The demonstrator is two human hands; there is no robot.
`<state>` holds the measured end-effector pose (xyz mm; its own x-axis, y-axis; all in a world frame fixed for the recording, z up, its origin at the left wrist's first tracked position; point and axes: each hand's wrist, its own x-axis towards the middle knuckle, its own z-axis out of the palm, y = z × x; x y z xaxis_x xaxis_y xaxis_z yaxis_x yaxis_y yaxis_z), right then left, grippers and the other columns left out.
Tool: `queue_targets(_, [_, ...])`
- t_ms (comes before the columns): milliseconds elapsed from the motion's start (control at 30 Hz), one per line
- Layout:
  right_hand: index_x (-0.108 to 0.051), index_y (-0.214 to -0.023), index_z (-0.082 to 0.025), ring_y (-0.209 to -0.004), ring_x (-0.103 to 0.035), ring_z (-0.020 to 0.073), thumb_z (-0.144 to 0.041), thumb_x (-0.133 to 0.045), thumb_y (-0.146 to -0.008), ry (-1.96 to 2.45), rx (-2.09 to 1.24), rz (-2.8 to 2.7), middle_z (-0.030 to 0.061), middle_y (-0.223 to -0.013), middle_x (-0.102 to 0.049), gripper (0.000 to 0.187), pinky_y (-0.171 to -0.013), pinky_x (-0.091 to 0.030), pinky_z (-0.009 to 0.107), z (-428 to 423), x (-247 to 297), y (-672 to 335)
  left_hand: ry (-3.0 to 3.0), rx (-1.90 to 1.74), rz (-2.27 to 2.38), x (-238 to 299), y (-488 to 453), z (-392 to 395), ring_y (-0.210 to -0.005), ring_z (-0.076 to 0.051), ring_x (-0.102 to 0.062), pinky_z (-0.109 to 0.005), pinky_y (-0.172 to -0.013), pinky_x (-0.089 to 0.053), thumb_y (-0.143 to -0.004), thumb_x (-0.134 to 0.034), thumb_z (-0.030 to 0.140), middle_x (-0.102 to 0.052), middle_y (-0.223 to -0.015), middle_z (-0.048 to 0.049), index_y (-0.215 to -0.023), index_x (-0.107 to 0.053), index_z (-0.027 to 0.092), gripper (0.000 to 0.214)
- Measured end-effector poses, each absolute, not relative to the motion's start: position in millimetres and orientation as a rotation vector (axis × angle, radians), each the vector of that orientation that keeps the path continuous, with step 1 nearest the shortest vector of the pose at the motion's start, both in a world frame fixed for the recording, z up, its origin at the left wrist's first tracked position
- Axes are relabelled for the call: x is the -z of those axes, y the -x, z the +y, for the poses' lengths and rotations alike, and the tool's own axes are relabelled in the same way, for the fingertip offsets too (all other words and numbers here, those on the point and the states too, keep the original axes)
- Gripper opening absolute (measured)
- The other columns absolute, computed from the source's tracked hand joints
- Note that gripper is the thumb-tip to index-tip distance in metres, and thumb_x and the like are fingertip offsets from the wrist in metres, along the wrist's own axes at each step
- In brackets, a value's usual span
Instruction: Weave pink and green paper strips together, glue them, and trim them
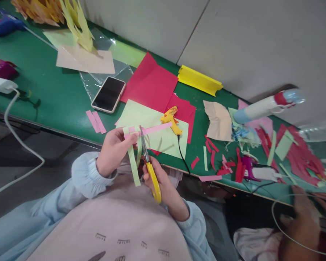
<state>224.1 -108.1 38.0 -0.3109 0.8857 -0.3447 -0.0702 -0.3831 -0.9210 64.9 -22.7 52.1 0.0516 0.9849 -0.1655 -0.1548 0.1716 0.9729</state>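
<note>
My left hand (115,148) pinches a small lattice of woven paper strips near the table's front edge. Pale green strips (133,166) hang down from it, and a pink strip (157,128) sticks out to the right. My right hand (161,179) is wrapped round the yellow handles of a pair of scissors (153,177). The scissor blades point up and cross the pink strip just right of my left fingers. Beyond them a small yellow glue gun (171,117) lies on a pale green sheet (154,141).
Red paper sheets (150,83) and a phone (108,95) lie behind my hands. Two pink strips (96,121) are at the left. Paper scraps (224,168), a bottle (260,108) and a purple device (250,168) are at the right, near another person's hands (305,206).
</note>
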Motion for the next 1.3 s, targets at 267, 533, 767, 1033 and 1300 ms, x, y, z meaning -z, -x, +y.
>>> queue_targets(267, [-0.048, -0.12, -0.026, -0.071, -0.044, 0.0129, -0.044, -0.065, -0.082, 1.227, -1.792, -1.167, 0.0002, -0.084, -0.044, 0.045, -0.056, -0.042, 0.025, -107.5, -41.7, -226.6, -0.988, -1.111, 1.184, -53.1, -64.2, -23.1, -0.056, -0.014, -0.055, -0.026, -0.058, -0.045, -0.075, -0.072, 0.041, -0.061, -0.061, -0.0005, -0.083, -0.072, 0.015, 0.027])
queue_targets(533, [-0.046, -0.123, -0.025, -0.067, -0.042, 0.0114, -0.046, -0.062, -0.086, 1.193, -1.813, -1.154, 0.0005, -0.086, -0.044, 0.045, -0.054, -0.04, 0.025, -110.9, -39.0, -226.9, -1.023, -1.1, 1.188, -54.2, -63.4, -23.4, -0.055, -0.013, -0.055, -0.025, -0.058, -0.047, -0.08, -0.069, 0.04, -0.059, -0.059, 0.0004, -0.074, -0.068, 0.015, 0.025])
queue_targets(767, [-0.042, -0.13, -0.024, -0.064, -0.038, 0.0119, -0.055, -0.06, -0.086, 1.208, -1.708, -1.371, -0.0003, -0.083, -0.043, 0.057, -0.053, -0.041, 0.026, -108.2, -46.7, -227.4, -1.008, -1.078, 1.205, -55.5, -62.4, -24.3, -0.056, -0.014, -0.058, -0.024, -0.055, -0.045, -0.075, -0.073, 0.04, -0.06, -0.058, 0.0001, -0.072, -0.067, 0.015, 0.026])
queue_targets(1033, [-0.045, -0.126, -0.025, -0.065, -0.037, 0.0125, -0.063, -0.052, -0.087, 1.181, -1.7, -1.284, 0.0004, -0.084, -0.041, 0.054, -0.058, -0.046, 0.027, -107.4, -49.0, -224.5, -1.013, -1.05, 1.216, -57.2, -64.3, -28.0, -0.054, -0.011, -0.054, -0.022, -0.051, -0.042, -0.075, -0.073, 0.039, -0.061, -0.06, 0.0004, -0.071, -0.067, 0.015, 0.026])
queue_targets(1300, [-0.047, -0.129, -0.026, -0.068, -0.043, 0.0148, -0.06, -0.054, -0.088, 1.25, -1.671, -1.255, 0.0012, -0.083, -0.045, 0.054, -0.062, -0.05, 0.03, -111.9, -33.8, -224.4, -1.002, -1.069, 1.19, -54.8, -65.5, -28.5, -0.055, -0.012, -0.054, -0.022, -0.051, -0.042, -0.075, -0.073, 0.039, -0.061, -0.061, 0.0003, -0.071, -0.065, 0.015, 0.026])
